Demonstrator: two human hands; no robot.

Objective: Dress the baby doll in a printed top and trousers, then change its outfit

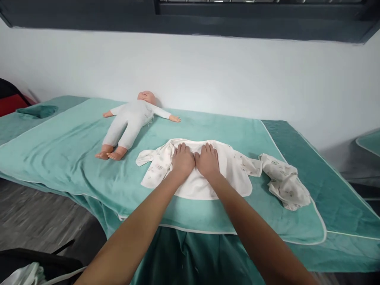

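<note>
A white baby shirt (233,170) with small printed motifs is spread open on the green blanket, its sleeves reaching out to both sides. My left hand (183,160) presses on the middle of the shirt, palm down with fingers stretched forward. Right beside it, my right hand (208,159) lies on the same cloth in the same way, the thumbs close together. Neither hand grips anything that I can see. Behind and to the left, a baby doll (130,118) in a white body suit lies on its back, arms out.
A crumpled printed cloth (286,182) lies to the right, touching the shirt's right sleeve. The light green blanket (59,146) covers a darker green bed (335,202) against the white wall (208,75). A black bag-like thing (38,261) stands at the lower left.
</note>
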